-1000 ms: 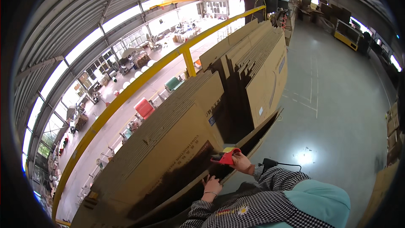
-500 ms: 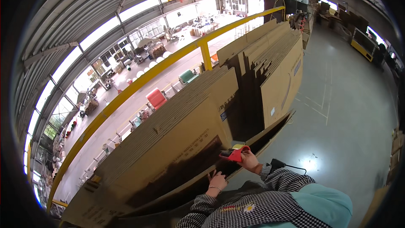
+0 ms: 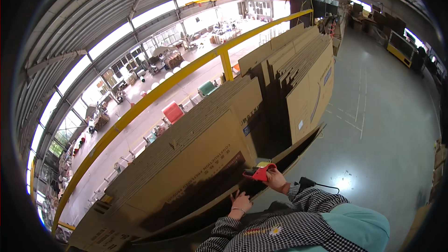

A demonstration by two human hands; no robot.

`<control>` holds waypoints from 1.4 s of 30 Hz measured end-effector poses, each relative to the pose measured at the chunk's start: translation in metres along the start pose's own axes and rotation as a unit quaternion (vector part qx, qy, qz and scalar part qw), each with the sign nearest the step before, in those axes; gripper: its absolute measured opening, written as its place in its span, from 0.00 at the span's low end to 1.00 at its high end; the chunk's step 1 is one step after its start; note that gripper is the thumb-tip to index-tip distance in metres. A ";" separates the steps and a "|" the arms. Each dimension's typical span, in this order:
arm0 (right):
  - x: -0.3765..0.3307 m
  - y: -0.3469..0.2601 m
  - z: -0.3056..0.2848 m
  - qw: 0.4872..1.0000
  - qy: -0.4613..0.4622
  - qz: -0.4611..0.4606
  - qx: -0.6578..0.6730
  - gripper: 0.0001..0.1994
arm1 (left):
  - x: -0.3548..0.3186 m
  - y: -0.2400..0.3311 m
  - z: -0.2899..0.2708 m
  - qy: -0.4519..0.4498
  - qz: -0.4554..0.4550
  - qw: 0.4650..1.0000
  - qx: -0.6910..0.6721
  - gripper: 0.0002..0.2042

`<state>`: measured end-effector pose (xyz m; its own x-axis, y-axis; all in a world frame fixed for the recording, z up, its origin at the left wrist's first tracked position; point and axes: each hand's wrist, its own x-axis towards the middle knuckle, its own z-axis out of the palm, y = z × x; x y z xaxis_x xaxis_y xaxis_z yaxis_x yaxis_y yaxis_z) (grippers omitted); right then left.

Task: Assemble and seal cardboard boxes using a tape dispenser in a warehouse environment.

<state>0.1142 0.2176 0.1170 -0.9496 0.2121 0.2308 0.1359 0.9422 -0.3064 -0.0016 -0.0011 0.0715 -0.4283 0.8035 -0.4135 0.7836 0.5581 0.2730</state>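
In my right hand is a red tape dispenser with a yellowish roll of tape, held just above the top edge of the nearest cardboard sheet. My left hand is closed over that same edge, with its fingertips reaching to the far side. The sheet leans out from a stack of flattened cardboard boxes, leaving a dark gap between them. A second stack of flattened boxes stands farther off to the right. Whether any tape is pulled out of the dispenser cannot be made out.
A yellow railing runs behind the stacks. Beyond it, a lower hall floor holds a red roll, a green roll and machinery. Smooth grey floor with marked lines lies to the right. A black cable shows beside my right sleeve.
The view has shifted very slightly. Both hands, the tape dispenser and the cardboard sheet keep nearly the same places.
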 end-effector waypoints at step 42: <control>0.003 0.001 0.003 0.999 0.003 0.008 0.038 0.19 | 0.002 -0.001 -0.002 -0.029 -0.004 1.000 -0.003 0.22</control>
<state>0.1105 0.2181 0.1145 -0.9458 0.2289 0.2303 0.1293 0.9161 -0.3795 -0.0044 0.0009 0.0723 -0.4066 0.7859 -0.4659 0.7775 0.5655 0.2753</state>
